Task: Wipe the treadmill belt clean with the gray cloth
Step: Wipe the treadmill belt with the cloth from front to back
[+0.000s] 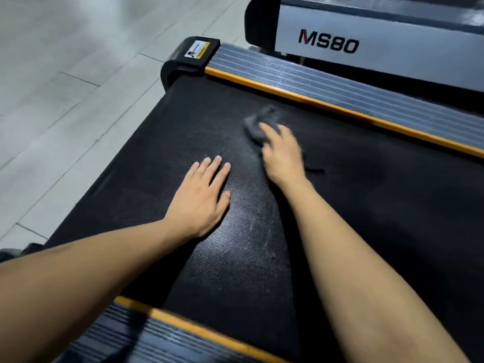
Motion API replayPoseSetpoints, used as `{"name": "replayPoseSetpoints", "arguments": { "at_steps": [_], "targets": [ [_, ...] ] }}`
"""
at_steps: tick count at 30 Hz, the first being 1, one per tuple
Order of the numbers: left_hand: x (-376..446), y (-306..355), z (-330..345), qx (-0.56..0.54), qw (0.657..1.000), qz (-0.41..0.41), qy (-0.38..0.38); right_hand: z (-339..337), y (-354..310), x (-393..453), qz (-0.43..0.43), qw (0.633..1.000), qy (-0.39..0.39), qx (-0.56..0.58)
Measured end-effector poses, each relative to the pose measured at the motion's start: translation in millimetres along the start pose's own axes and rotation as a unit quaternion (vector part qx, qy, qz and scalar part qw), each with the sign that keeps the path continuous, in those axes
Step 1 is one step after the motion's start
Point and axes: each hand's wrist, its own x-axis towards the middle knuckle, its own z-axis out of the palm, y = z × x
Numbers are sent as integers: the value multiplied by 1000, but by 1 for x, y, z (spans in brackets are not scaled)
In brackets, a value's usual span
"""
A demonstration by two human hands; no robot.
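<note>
Floor [65, 74] of pale gray tiles fills the upper left, and a second machine [379, 40] marked MS80 stands at the upper right, just beyond the near treadmill. The treadmill belt [366, 218], black and finely textured, takes up most of the view, with faint whitish dust streaks across its middle. Ribbed gray side rails edged in orange run along both sides of it: the far rail [327, 85] slants from the upper middle to the right edge, and the near rail [157, 334] crosses the bottom left corner. A black end cap [193, 56] with a yellow and white warning sticker closes the far rail's left end. Both bare forearms reach in from the bottom. The left hand [201, 195] lies flat on the belt, palm down, fingers straight and close together, gripping nothing. The right hand [282, 153], blurred, presses down on the gray cloth [258, 121], fingers spread loosely over it rather than closed around it. The cloth sits bunched on the belt under and ahead of those fingers, its larger part sticking out beyond the fingertips toward the far rail, and a darker bit shows at the wrist's right side
</note>
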Motion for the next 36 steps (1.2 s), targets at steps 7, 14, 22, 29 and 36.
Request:
{"name": "replayPoseSetpoints", "arguments": {
  "at_steps": [7,14,22,29,36],
  "targets": [
    [-70,-21,-4,19,1000,20,1,-52,61,-48,220,966,115,-74],
    [-72,-19,-7,18,1000,7,-3,39,-110,-47,-40,999,-21,-17],
    [-73,-22,-6,8,1000,15,-5,-37,30,-96,138,984,85,-69],
    [-70,-24,-9,-11,999,24,-29,-19,-16,-99,192,973,107,-70],
    [-83,-15,-26,-3,998,-38,-59,22,-108,-109,-37,997,-55,-25]
  ]
}}
